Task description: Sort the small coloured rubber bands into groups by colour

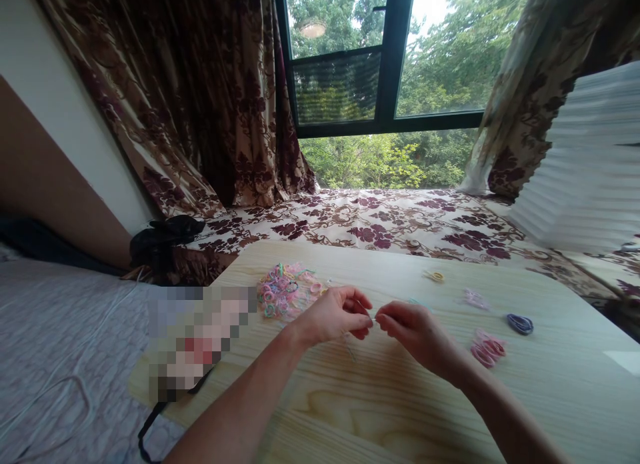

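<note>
Over the middle of the wooden table, my left hand [337, 315] is closed in a pinch. My right hand [417, 331] pinches close beside it, fingertips nearly meeting. A tiny pale bit shows between the fingertips, too small to name. Behind my left hand lies a tangled pile of colourful hair ties [283, 292], mostly pink with some green and purple. Sorted by colour on the right are a yellow hair tie [437, 277], pale lilac hair ties [474, 299], dark blue hair ties [520, 324] and pink hair ties [487, 349]. Something teal is partly hidden behind my right hand.
The table [350, 411] has rounded corners. A blurred-out item [200, 347] with a black strap lies at its left edge, next to a bed [65, 357] with white cables. Beyond are a flowered window seat [370, 224], curtains [260, 97] and a black bag [160, 241].
</note>
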{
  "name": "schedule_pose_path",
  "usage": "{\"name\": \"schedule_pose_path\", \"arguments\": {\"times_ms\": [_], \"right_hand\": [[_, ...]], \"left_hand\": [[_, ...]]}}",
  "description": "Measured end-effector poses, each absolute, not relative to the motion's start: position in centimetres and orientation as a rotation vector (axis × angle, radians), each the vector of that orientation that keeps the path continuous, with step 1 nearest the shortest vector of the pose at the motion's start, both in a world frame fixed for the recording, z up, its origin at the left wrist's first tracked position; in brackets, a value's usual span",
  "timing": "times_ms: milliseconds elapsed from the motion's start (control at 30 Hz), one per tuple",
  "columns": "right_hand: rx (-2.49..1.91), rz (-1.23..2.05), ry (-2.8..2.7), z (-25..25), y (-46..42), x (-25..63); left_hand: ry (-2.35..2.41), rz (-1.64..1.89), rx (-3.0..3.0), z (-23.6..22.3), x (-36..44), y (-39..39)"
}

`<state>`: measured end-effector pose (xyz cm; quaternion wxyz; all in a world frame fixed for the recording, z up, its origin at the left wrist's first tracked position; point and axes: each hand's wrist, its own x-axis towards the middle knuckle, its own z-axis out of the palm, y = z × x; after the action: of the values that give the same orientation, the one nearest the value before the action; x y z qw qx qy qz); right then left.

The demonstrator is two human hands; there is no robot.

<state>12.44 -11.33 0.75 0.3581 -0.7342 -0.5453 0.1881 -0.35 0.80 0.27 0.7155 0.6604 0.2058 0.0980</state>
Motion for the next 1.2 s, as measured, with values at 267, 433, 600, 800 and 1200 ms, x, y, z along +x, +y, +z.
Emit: {"name": "schedule_pose_path", "arguments": {"times_ms": [267,433,600,800,1200], "right_hand": [[-1.906,0.774,-1.226,1.3,-11.6,13.0],[-1.852,0.868,-1.117,1.0,-11.4,13.1],[-1.842,0.881,-1.099,0.8,-11.3,13.2],[-1.834,0.847,-1.101,0.8,-11.4,12.9],[-2.091,0.127,-0.635,1.8,-15.4,21.6]], "left_hand": [[0.488,0.265,1.504,0.8,-0.7,1.3],[0.474,0.240,1.538,0.6,-0.7,1.3],[0.442,0.236,1.535,0.3,-0.6,1.3],[0.450,0.228,1.547,0.1,-0.7,1.3],[0.512,0.279,1.565,0.0,-0.5,1.4]]}}
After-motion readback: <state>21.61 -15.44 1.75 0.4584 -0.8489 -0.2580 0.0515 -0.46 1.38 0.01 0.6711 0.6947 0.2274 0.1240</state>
